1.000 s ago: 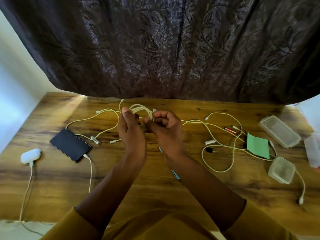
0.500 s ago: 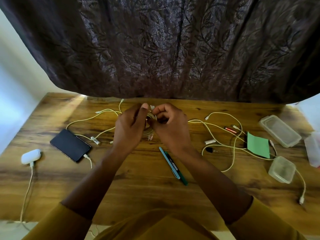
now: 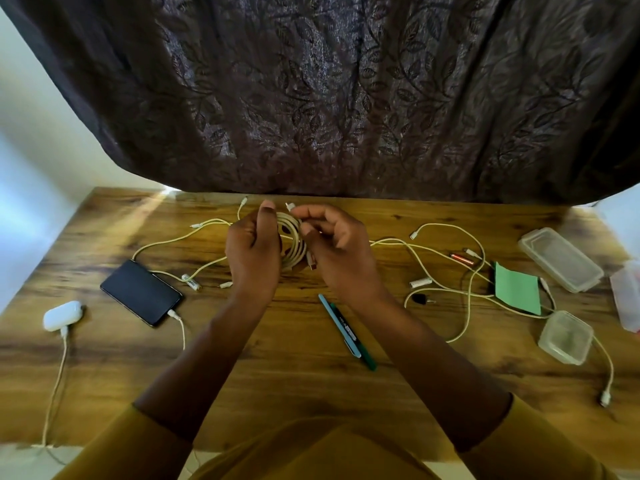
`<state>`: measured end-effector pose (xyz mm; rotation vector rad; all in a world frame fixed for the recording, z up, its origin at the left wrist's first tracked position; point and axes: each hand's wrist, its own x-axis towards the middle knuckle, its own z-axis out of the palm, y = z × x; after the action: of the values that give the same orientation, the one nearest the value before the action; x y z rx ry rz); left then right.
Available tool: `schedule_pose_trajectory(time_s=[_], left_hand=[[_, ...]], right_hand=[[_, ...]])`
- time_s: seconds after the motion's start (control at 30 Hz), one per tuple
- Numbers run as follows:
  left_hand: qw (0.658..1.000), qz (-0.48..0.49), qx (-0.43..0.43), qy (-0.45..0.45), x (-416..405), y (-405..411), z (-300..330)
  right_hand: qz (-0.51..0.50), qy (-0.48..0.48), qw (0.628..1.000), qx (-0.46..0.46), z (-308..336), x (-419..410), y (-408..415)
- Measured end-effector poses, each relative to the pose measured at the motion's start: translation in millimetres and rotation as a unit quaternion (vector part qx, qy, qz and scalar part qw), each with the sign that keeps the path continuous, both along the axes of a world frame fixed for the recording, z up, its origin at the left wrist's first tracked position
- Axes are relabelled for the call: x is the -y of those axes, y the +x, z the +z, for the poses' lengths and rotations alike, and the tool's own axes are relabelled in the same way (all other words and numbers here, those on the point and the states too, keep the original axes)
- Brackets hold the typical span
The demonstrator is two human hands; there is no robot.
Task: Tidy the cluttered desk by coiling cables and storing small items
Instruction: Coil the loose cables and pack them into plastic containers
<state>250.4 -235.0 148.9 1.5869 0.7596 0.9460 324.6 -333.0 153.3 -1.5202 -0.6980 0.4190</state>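
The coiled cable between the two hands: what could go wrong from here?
1. The coiled cable is held only by the left hand and right hand; a loosened grip would probably let the loops spring open.
2. Loose cables lie just beside it on the desk; the coil could snag them and drag the battery.

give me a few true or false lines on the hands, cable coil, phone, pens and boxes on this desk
1. Both hands, left hand and right hand, hold the cable coil. True.
2. The phone has no cable plugged in. False: a white cable runs from its near end.
3. Two pens lie side by side near the right forearm. True.
4. The green card lies inside the long box. False: it lies on the desk beside it.
5. The square box stands left of the phone. False: it is far right.
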Motion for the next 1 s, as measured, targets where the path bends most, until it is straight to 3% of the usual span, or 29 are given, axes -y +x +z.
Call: schedule_pose_trajectory(time_s=[0.13, 0.2, 0.37, 0.67, 0.87, 1.0], left_hand=[[1.0, -0.017, 0.014, 0.015, 0, 1, 1], [0.999, -0.009, 0.002, 0.04, -1, 3, -1], [0.993, 0.031, -0.026, 0.112, -1, 3, -6], [0.982, 0.067, -0.068, 0.162, 5, 3, -8], [0.979, 0.048, -0.068, 0.188, 8, 1, -9], [0.981, 0.023, -0.047, 0.185, 3, 3, -4]], right_hand=[[-0.02, 0.014, 0.991, -0.132, 2, 2, -3], [-0.012, 0.022, 0.988, -0.154, 1, 3, -3], [0.023, 0.002, 0.993, -0.118, 1, 5, -1], [0.067, 0.008, 0.986, -0.151, 3, 8, -2], [0.038, -0.031, 0.995, -0.086, -2, 4, -1], [0.057, -0.035, 0.992, -0.109, 2, 7, 5]])
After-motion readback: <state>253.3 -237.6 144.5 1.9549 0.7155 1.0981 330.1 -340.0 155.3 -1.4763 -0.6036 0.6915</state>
